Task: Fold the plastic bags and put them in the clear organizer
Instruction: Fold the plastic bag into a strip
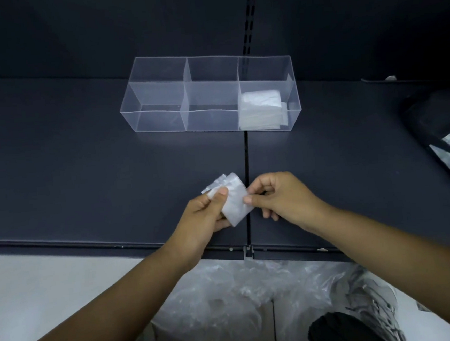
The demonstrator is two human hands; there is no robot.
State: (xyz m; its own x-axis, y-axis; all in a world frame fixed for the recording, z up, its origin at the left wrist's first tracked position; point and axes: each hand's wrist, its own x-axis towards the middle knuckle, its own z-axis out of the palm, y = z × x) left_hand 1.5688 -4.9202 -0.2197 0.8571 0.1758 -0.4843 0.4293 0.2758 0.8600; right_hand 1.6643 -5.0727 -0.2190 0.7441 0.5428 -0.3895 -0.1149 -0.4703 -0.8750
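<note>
Dark slate-grey and matte, the shelf (83, 168) fills most of the view, a smooth flat surface split by a thin black seam (246, 168) running near to far. Behind it rises a back panel (99, 26) of the same dull colour, with a slotted upright (249, 20). Below the near edge lies a pale grey floor (39, 287), and on it a crinkled, glossy heap of loose plastic bags (241, 290). At the far middle of the shelf stands the clear organizer (158, 120), a hard-walled rectangular box divided into six square compartments, three across and two deep. At the right edge sits a dark, rounded bag (435, 116). The left hand (203, 212) has its grip clamped on a folded plastic bag (236, 204), thumb on top and fingers beneath. The right hand (279, 195) has its grip pinched on the right edge of the same bag between thumb and forefinger. That bag is a small, whitish, translucent rectangle, held above the near part of the shelf at the seam. A stack of folded bags (260, 108), milky and squarish, fills the near right compartment.
</note>
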